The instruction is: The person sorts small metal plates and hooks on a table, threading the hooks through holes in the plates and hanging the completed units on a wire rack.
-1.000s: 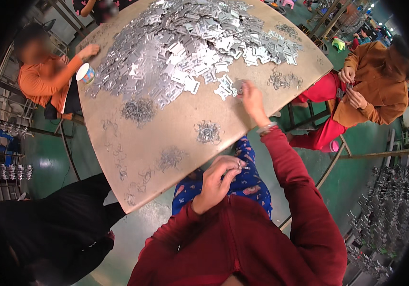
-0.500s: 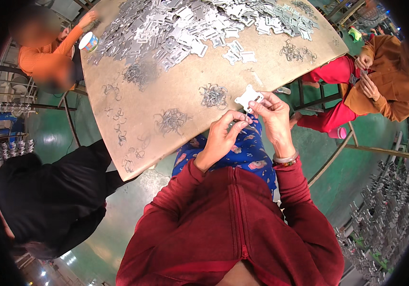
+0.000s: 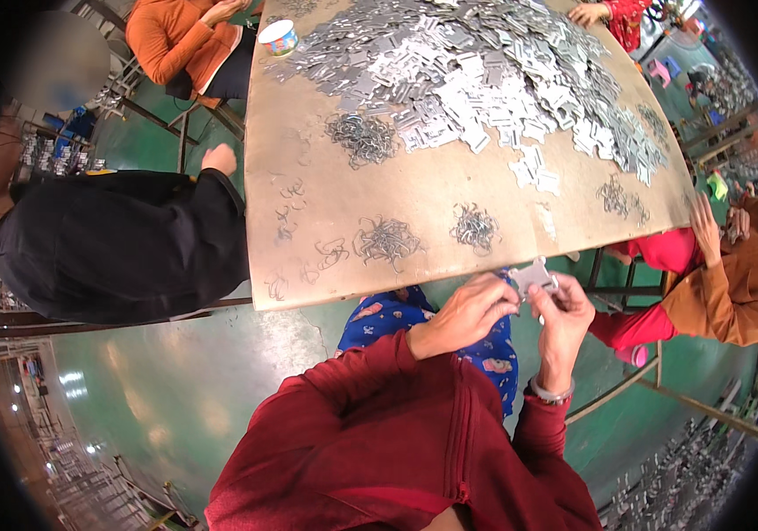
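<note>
Above my lap, just off the table's near edge, my right hand (image 3: 563,314) pinches a flat silver metal plate (image 3: 534,277) with notched corners, thumb on its face. My left hand (image 3: 467,316) is closed, its thumb and fingertips pressed together at the plate's left edge. Whatever sits between those left fingertips is too small and hidden to make out. Nearest to my hands on the table lie two heaps of bent wire hooks, one small heap (image 3: 475,228) and one wider heap (image 3: 387,241).
A large pile of metal plates (image 3: 476,80) covers the far part of the brown-topped table (image 3: 432,190). More hooks (image 3: 361,139) lie left of the pile, near a white-and-blue tub (image 3: 278,38). A person in black (image 3: 122,243) is at left; another in brown (image 3: 724,292) sits at right.
The view has shifted, so the table sits differently in it. My left fingers have come up against the plate's left edge. The person in orange has drawn a hand back from the table.
</note>
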{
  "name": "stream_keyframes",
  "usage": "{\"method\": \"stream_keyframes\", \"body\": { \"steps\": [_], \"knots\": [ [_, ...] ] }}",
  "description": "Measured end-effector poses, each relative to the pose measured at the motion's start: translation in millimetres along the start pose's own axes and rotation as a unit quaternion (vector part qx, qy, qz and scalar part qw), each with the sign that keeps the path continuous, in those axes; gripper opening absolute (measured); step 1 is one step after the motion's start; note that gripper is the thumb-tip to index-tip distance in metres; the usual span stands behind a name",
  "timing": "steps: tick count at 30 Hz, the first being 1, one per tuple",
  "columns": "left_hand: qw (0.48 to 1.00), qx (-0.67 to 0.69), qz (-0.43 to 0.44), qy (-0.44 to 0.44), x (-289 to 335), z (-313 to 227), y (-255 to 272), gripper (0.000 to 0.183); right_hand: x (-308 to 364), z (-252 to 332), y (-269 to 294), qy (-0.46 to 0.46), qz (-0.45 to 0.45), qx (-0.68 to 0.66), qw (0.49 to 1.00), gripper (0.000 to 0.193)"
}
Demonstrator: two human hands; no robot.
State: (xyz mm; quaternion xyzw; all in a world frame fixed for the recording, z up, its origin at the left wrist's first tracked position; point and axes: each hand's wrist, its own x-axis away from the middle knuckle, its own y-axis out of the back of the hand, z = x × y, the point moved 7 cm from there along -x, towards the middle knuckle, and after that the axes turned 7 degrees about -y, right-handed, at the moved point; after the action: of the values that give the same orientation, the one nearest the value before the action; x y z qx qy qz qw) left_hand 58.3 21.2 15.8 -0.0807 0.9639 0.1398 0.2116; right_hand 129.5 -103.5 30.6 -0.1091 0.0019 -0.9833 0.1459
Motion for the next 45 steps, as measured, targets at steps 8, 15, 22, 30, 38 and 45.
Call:
{"method": "stream_keyframes", "body": {
  "steps": [8,15,22,30,38,45],
  "knots": [
    [0.982,-0.153,-0.068,0.088,-23.2,46.2,101.5,0.023,8.1,8.9,-11.0,0.035,0.007,0.012,0.999,0.019],
    [0.835,-0.546,0.004,0.069,-90.2,137.8,199.5,0.015,2.0,9.9,-11.1,0.012,0.012,0.029,0.999,0.018],
    [0.805,-0.590,0.060,0.032,-79.7,130.7,188.2,0.017,11.2,18.9,-9.7,0.044,0.029,0.021,0.998,0.018],
    [0.947,-0.243,-0.100,0.183,-53.0,100.8,196.5,0.012,17.2,4.8,-7.5,0.033,0.047,0.001,0.998,0.016],
    [0.893,0.348,-0.072,0.276,-27.3,42.4,61.2,0.013,9.5,-21.7,-9.4,-0.008,0.052,-0.010,0.999,0.015],
    [0.840,0.471,-0.006,0.271,-14.1,29.7,15.7,0.012,13.9,-28.9,-6.5,-0.005,0.054,-0.031,0.998,0.015]
  ]
}}
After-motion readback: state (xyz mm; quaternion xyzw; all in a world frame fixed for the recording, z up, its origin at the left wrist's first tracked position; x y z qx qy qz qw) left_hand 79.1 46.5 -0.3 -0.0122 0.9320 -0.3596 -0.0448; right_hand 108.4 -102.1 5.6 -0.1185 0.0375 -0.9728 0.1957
